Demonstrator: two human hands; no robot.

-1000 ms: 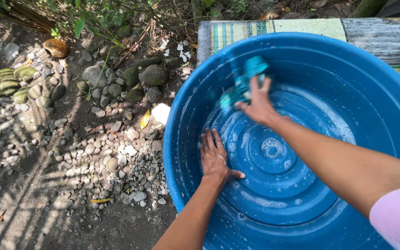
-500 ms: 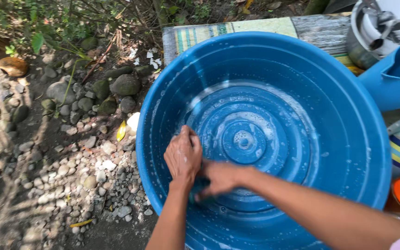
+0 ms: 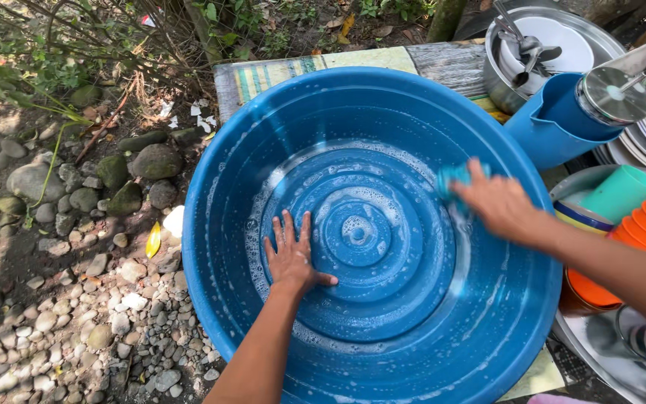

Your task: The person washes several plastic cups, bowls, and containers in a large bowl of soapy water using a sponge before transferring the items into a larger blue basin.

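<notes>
Left hand (image 3: 291,258) lies flat and open on the soapy basin (image 3: 218,187) floor; right hand (image 3: 496,202) grips a teal scrubber (image 3: 451,178) at 3 o'clock. Risks: the slick wall could let the scrubber slip, and the tilted basin might shift into the stacked cups (image 3: 637,224).

Two bare forearms are seen, each uncovered from the wrist to the edge of the frame, with no sleeve, watch, bracelet or glove worn on either. The left hand (image 3: 291,256) is shown with no ring on any of its fingers, and its short nails are left unpainted. The right hand (image 3: 496,200) is blurred, so that its nails and fingers cannot be made out in detail.
</notes>
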